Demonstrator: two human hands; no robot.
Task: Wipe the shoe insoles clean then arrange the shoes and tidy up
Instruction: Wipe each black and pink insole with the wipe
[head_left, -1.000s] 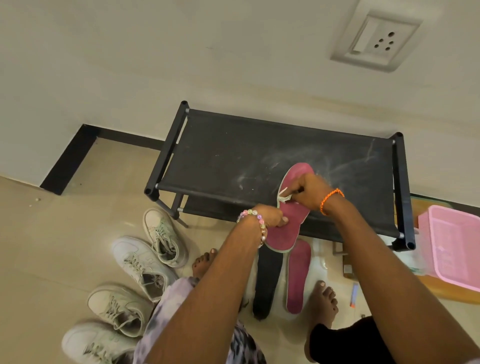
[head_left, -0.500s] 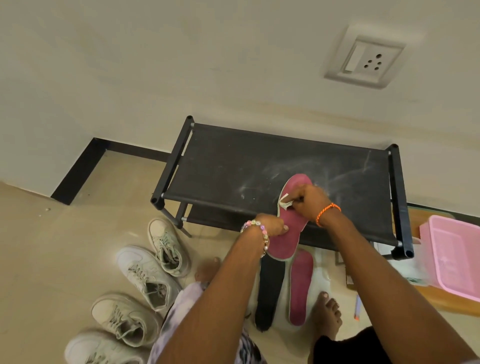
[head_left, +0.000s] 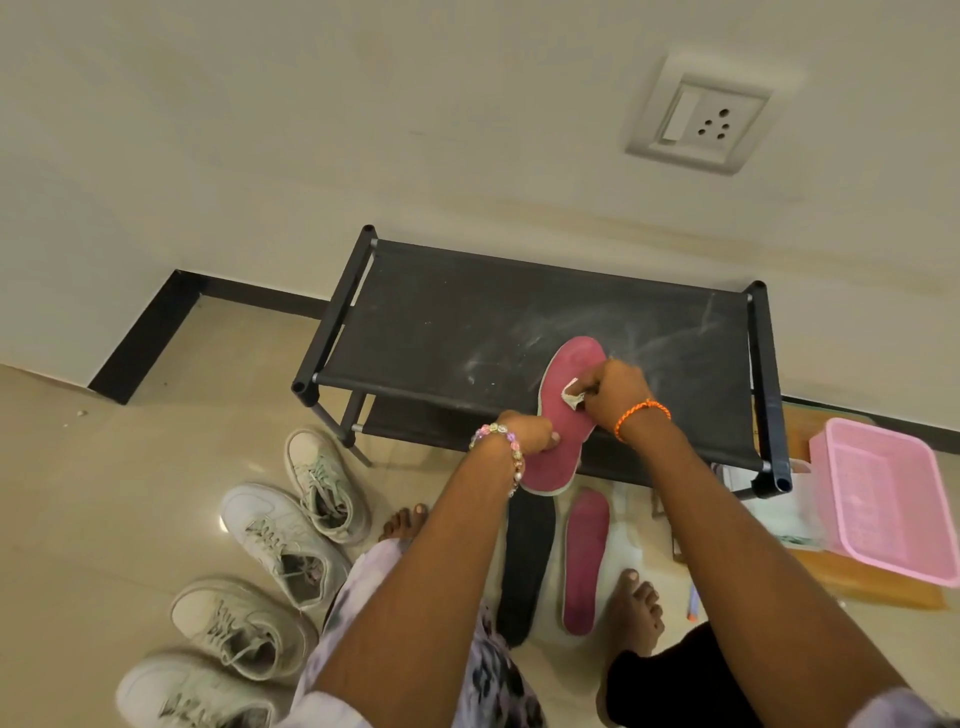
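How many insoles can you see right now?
3. One pink insole is held over the shoe rack by the left hand; a black insole and another pink insole lie on the floor. More may be hidden behind the arms.

Head camera looks steeply down, close over the shoe rack (head_left: 545, 332) and floor (head_left: 104, 493).

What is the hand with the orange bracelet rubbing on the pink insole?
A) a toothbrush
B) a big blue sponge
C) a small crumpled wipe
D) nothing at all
C: the right hand, the one with the orange bracelet, pinches a small crumpled pale wipe against the pink insole, while the left hand holds the insole steady at its edge over the black shoe rack.
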